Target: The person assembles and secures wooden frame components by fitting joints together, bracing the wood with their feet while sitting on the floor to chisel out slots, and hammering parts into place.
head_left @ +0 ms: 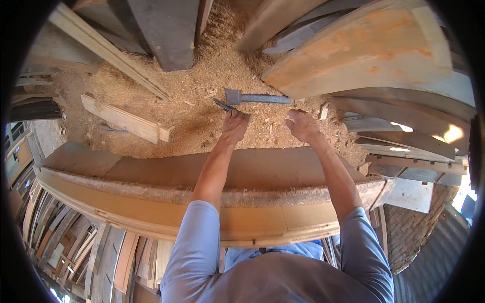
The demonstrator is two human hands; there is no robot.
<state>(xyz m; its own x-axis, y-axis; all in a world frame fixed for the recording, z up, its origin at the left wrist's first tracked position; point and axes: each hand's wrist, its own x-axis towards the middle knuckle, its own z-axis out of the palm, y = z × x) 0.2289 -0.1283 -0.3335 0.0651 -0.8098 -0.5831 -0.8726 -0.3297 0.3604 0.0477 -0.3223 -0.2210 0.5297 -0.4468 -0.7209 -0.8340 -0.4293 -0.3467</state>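
My left hand (236,126) is closed round a dark, narrow tool (222,105); one end pokes out past the fingers toward the upper left, and its exact kind I cannot make out. Just beyond it a hammer (265,98) lies on the sawdust, its dark blocky head to the left and its handle pointing right. My right hand (304,125) hovers near the end of that handle, apart from it, thumb and fingers spread with nothing between them. Both forearms reach over the near wooden beam (262,166).
Sawdust and shavings (192,121) cover the work surface. A pale wooden strip (126,118) lies at left, and a long batten (111,50) slants behind it. At far right leans a big orange-stained board (358,50). More planks (409,108) stack on the right; timber offcuts (65,242) crowd the lower left.
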